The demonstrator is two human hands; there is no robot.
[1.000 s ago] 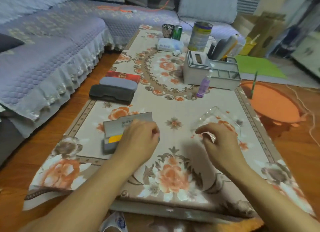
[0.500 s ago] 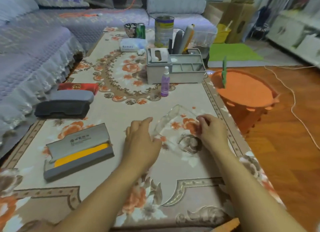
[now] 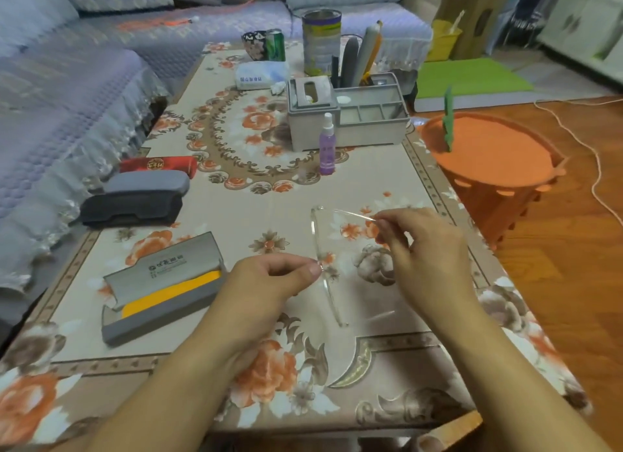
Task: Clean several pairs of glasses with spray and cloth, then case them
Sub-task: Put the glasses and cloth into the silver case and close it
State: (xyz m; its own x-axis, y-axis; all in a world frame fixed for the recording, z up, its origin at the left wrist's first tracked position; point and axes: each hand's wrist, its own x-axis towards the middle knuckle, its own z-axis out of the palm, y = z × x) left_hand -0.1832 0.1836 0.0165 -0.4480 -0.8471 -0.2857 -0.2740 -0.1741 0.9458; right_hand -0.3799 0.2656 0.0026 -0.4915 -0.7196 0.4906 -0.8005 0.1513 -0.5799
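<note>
A pair of clear, transparent glasses (image 3: 323, 249) is held just above the floral tablecloth (image 3: 236, 215). My left hand (image 3: 269, 283) pinches the front frame near its middle. My right hand (image 3: 421, 246) pinches the tip of one temple arm, which is folded out. An open grey case (image 3: 161, 293) with a yellow cloth inside lies to the left of my left hand. A small purple spray bottle (image 3: 327, 144) stands upright farther back, in front of a grey organiser.
Three shut cases lie at the left edge: black (image 3: 131, 209), grey (image 3: 148, 182) and red (image 3: 158, 165). A grey desk organiser (image 3: 350, 117), tissue pack (image 3: 261, 75) and tins stand at the back. An orange stool (image 3: 492, 161) sits right of the table; a sofa (image 3: 67, 97) runs along the left.
My left hand left the open grey case and came over to the clear glasses. Both hands now hold the glasses, and one temple arm has been unfolded. The view shifted rightward.
</note>
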